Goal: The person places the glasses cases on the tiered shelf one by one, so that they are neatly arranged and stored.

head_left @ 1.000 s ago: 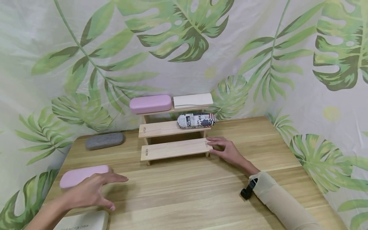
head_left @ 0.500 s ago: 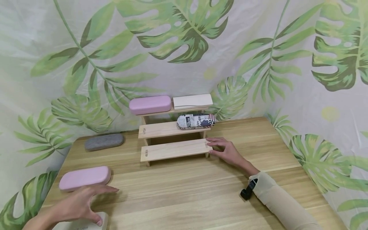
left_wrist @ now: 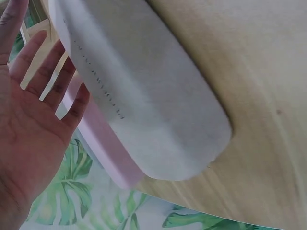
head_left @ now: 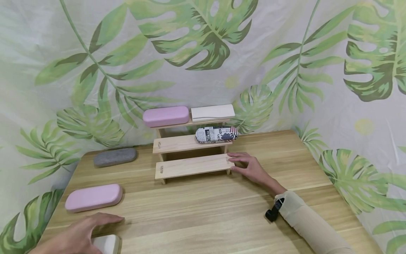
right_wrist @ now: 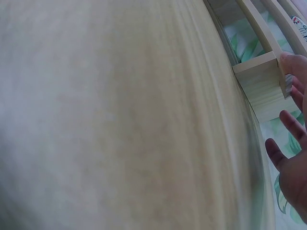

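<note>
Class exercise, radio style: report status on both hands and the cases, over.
Left hand open, over white case at table's near edge. Right hand open, fingers on lowest shelf end. Pink case lies just beyond the left hand.

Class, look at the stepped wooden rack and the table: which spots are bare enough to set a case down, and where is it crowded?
Free: the bottom step, up to the right hand at its end; the middle step's left half, beside the newsprint case; the table between both hands. Crowded: the top step, filled by a pink case and a white case; the near-left corner, with the left hand.
</note>
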Available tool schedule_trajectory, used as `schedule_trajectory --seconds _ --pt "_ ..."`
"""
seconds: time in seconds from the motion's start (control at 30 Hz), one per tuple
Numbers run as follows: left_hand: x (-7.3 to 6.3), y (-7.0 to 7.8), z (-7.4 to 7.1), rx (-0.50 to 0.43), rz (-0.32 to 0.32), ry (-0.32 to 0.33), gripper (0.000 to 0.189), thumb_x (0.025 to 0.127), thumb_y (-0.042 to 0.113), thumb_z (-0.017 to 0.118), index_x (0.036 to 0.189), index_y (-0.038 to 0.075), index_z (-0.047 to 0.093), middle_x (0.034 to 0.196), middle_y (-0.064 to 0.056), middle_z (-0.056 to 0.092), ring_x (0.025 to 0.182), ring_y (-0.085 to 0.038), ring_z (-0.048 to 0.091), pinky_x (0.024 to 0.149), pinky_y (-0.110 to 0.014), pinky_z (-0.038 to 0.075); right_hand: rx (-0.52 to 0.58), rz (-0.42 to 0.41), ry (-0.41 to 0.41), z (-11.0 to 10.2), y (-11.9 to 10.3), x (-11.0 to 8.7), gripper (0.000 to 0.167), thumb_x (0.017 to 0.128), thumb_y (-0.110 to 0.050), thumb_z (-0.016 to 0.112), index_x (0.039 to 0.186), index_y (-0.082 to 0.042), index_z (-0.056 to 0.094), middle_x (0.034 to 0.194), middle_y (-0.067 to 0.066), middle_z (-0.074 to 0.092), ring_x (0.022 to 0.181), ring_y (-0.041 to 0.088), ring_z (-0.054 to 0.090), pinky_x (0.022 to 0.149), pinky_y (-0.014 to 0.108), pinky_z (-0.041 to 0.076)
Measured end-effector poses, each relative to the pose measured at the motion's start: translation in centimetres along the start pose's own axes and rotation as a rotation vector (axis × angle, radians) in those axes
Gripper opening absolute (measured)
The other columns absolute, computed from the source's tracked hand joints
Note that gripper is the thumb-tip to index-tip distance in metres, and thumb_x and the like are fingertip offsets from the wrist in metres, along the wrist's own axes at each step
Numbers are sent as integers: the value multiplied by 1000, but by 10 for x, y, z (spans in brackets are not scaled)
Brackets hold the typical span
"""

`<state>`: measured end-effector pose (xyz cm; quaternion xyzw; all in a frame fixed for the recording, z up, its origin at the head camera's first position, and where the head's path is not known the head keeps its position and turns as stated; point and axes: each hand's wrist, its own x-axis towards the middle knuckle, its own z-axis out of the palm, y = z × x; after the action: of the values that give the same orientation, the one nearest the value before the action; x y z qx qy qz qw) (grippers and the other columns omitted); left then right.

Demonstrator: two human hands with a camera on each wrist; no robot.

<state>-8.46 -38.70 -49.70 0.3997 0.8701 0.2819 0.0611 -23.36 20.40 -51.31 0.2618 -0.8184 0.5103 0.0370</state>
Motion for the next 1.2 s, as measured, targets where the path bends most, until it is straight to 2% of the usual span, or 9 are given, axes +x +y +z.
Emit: schedule_trajectory --seconds 0.07,0.23,0.4,0.57,0.93,1.1,1.2 --pt "-3 -1 1 11 -21 -5 87 70 45 98 145 17 64 138 6 67 125 -3 59 88 -20 53 0 0 -1 0 0 0 36 90 2 80 126 5 74 145 21 64 138 39 54 120 54 34" --pt "-7 -7 7 22 23 -10 80 77 46 94 145 16 65 137 6 67 123 -5 61 84 -23 55 3 -1 0 -1 0 0 36 90 2 80 126 5 74 145 21 64 138 40 54 119 56 33" --pt "-8 -12 11 -13 57 -34 72 85 44 90 145 14 64 138 4 68 122 -6 61 81 -24 55 8 -3 1 -1 1 0 36 90 2 80 125 5 74 144 22 64 137 41 54 120 48 33" --pt "-6 -14 14 -43 118 -28 72 85 44 90 143 10 65 135 2 70 119 -6 62 81 -23 54 7 -4 5 -1 2 0 36 90 2 81 125 4 74 144 21 65 137 39 54 119 41 33" --pt "-5 -19 13 -87 187 -70 70 85 40 90 142 8 65 130 0 71 116 -8 65 79 -23 55 10 -3 7 -1 3 0 36 90 1 81 125 4 74 144 20 65 137 38 55 120 39 34" --pt "-7 -20 11 -72 193 -93 68 87 40 88 144 10 64 128 2 70 115 -6 64 76 -23 53 11 -3 7 0 3 0 36 90 1 81 125 4 74 144 21 65 137 39 54 120 43 34" --pt "-10 -20 12 -35 183 -81 67 86 40 89 143 12 65 125 4 69 112 -4 63 74 -22 53 16 -5 6 0 2 0 36 90 1 80 126 4 74 144 22 64 138 40 54 120 44 33"
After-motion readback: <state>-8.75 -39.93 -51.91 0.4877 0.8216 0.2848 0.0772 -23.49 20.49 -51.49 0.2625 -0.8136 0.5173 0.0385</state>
